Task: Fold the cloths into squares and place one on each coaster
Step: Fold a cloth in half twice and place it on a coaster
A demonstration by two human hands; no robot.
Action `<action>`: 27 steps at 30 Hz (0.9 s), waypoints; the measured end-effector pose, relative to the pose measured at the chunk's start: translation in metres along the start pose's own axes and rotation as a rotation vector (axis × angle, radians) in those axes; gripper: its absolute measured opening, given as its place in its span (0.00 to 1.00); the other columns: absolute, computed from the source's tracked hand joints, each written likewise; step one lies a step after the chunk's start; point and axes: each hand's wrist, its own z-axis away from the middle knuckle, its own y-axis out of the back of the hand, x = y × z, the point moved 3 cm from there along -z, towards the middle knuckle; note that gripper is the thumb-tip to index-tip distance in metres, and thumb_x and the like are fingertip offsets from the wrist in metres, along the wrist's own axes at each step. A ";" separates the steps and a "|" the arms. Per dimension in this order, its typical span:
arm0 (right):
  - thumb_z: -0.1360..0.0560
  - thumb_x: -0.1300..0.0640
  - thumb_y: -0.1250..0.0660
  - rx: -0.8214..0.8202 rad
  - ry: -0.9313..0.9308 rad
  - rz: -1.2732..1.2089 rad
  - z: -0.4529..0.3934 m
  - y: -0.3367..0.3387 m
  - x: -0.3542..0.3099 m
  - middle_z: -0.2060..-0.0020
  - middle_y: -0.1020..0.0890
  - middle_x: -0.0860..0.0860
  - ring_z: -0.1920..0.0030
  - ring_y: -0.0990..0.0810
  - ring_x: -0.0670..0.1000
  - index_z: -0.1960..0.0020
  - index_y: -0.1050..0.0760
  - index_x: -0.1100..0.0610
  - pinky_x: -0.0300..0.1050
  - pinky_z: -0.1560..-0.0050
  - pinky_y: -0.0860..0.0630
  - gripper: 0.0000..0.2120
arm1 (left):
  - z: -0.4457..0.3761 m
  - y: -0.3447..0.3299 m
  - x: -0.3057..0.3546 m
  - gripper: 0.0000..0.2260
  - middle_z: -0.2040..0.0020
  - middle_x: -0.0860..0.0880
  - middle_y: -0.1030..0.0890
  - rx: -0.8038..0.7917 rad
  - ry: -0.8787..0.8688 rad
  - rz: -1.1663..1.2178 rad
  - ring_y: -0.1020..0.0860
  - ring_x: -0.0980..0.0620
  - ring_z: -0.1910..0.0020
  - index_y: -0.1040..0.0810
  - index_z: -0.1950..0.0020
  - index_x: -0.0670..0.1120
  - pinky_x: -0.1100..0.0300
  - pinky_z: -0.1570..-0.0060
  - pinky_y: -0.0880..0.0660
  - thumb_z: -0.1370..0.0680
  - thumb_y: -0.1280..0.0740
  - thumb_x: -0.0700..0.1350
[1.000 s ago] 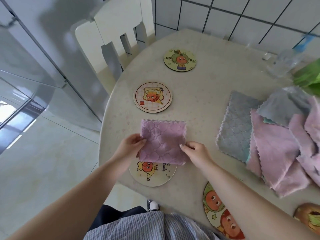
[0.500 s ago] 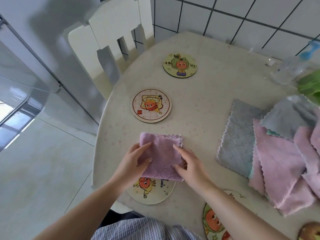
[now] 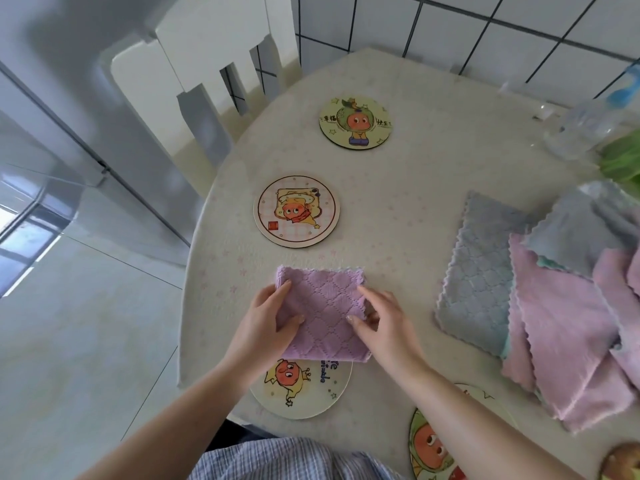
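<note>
A purple cloth (image 3: pixel 323 303), folded to a square, lies on the table (image 3: pixel 415 181) with its near edge over a round cartoon coaster (image 3: pixel 304 389). My left hand (image 3: pixel 266 323) grips its left edge, thumb and forefinger on top. My right hand (image 3: pixel 381 323) pinches its right edge, thumb on top and fingers curled at the side. Two more coasters lie bare further back, one in the middle (image 3: pixel 296 211) and one far (image 3: pixel 356 121). Another coaster (image 3: pixel 433 445) shows at the near right, partly behind my right arm.
A grey cloth (image 3: pixel 481 275) and a pile of pink cloths (image 3: pixel 568 327) lie at the right. A clear bottle (image 3: pixel 588 126) and something green (image 3: pixel 623 161) sit at the far right. A white chair (image 3: pixel 207 64) stands beyond the table's left edge.
Both hands lay flat on top of the cloth half a second ago; now they hold it at its left and right edges. The cloth has stayed over the near coaster.
</note>
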 end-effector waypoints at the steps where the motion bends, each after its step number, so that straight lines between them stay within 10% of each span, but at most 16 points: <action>1: 0.28 0.56 0.31 0.017 -0.019 -0.019 -0.001 0.002 0.000 0.43 0.24 0.45 0.54 0.24 0.37 0.32 0.31 0.49 0.21 0.55 0.33 0.25 | 0.000 0.000 -0.001 0.27 0.31 0.54 0.37 -0.012 0.005 0.000 0.33 0.57 0.41 0.40 0.26 0.52 0.63 0.42 0.33 0.24 0.36 0.50; 7: 0.27 0.62 0.33 0.026 -0.035 -0.077 -0.002 0.004 -0.001 0.56 0.26 0.42 0.61 0.25 0.36 0.38 0.25 0.51 0.22 0.58 0.33 0.18 | 0.001 0.001 -0.004 0.27 0.31 0.56 0.37 -0.044 0.004 0.011 0.31 0.54 0.39 0.40 0.27 0.55 0.59 0.40 0.30 0.24 0.35 0.51; 11: 0.27 0.57 0.32 0.082 -0.006 0.071 0.004 0.004 -0.001 0.44 0.28 0.47 0.46 0.26 0.45 0.35 0.27 0.53 0.27 0.49 0.31 0.20 | 0.004 0.004 0.002 0.26 0.28 0.54 0.41 0.059 -0.023 -0.173 0.33 0.52 0.37 0.40 0.27 0.55 0.57 0.39 0.31 0.24 0.37 0.54; 16: 0.24 0.42 0.48 -0.033 0.314 0.518 0.002 -0.014 -0.020 0.26 0.40 0.54 0.26 0.44 0.53 0.29 0.36 0.52 0.58 0.30 0.46 0.26 | 0.007 -0.003 0.012 0.23 0.25 0.51 0.39 0.107 -0.364 -0.493 0.48 0.52 0.25 0.38 0.27 0.49 0.46 0.28 0.51 0.21 0.47 0.52; 22: 0.25 0.34 0.62 -0.237 0.238 0.816 -0.007 -0.029 -0.005 0.26 0.40 0.54 0.26 0.49 0.52 0.27 0.44 0.50 0.67 0.35 0.47 0.34 | 0.000 -0.016 -0.002 0.30 0.23 0.53 0.55 -0.062 -0.279 -0.641 0.62 0.55 0.26 0.54 0.24 0.51 0.44 0.29 0.65 0.23 0.59 0.63; 27: 0.30 0.32 0.64 -0.290 0.273 0.770 -0.009 -0.027 -0.009 0.25 0.62 0.50 0.26 0.66 0.49 0.25 0.61 0.48 0.66 0.31 0.63 0.37 | -0.005 -0.016 0.000 0.31 0.24 0.53 0.63 -0.115 -0.267 -0.689 0.70 0.54 0.28 0.62 0.25 0.53 0.45 0.31 0.69 0.25 0.63 0.64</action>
